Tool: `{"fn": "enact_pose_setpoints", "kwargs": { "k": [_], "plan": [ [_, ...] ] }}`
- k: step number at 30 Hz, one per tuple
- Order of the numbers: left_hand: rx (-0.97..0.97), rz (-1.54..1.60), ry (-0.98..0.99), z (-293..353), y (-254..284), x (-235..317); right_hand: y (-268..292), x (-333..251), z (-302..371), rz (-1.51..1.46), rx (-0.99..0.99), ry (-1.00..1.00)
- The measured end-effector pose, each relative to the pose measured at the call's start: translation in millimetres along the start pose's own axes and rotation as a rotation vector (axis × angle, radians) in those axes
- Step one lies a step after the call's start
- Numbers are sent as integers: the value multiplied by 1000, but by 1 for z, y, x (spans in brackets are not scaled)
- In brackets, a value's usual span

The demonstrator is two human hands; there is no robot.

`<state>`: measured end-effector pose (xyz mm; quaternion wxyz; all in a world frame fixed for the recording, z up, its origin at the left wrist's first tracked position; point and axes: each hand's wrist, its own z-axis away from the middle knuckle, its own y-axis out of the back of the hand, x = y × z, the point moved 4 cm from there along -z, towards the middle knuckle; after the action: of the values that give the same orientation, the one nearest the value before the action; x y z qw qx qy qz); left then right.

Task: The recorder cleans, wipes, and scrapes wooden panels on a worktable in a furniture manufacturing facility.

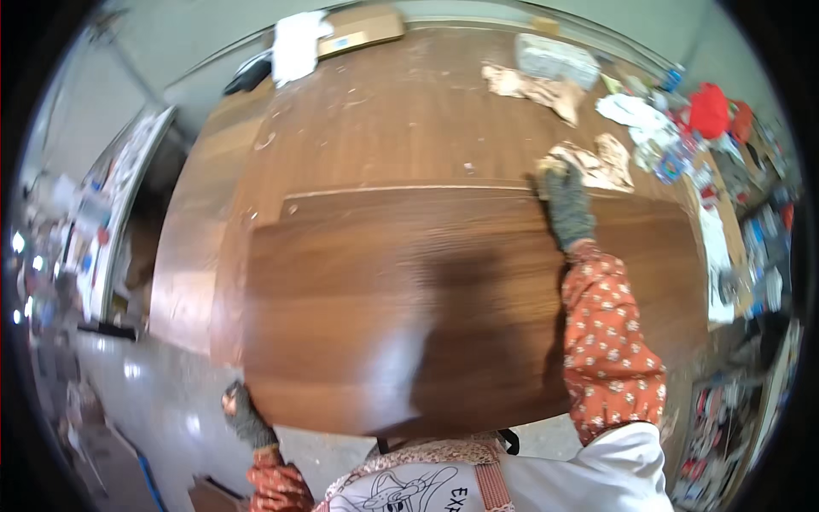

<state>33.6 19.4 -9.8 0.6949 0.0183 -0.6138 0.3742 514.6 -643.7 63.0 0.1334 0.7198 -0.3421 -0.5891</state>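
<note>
A large glossy brown wooden panel (358,299) lies flat in front of me. My right hand (563,192), in a grey-green knit glove, reaches across to the panel's far edge. Its fingers look curled at a small yellowish patch, too blurred to tell whether it holds something. At the panel's near left corner, my left hand (244,414) wears a similar glove and sits low beside the edge. That hand looks closed; what its fingers hold, if anything, does not show. Just beyond my right hand lies a crumpled tan cloth (610,162).
Under the panel is a wider brown wooden worktop (367,128), with small scraps on it. At the back stand a cardboard box (363,30) and a whitish block (559,60) beside another tan cloth (533,90). Clutter with a red bag (709,111) fills the right end. A cluttered shelf (128,205) stands left.
</note>
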Motion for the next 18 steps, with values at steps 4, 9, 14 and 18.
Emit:
{"fn": "enact_pose_setpoints", "kwargs": {
  "k": [4,9,14,18],
  "plan": [
    [656,-642,-401,-4,-227,-26,46,7,-63,-124,29,196],
    [616,-434,-454,5,-225,-22,54,10,-51,-476,131,-98],
    [486,-613,-392,-2,-235,-26,39,36,-35,-1007,-19,-40],
    [190,-544,-264,-12,-225,-30,18,-17,54,-1061,-84,-94]
  ]
}}
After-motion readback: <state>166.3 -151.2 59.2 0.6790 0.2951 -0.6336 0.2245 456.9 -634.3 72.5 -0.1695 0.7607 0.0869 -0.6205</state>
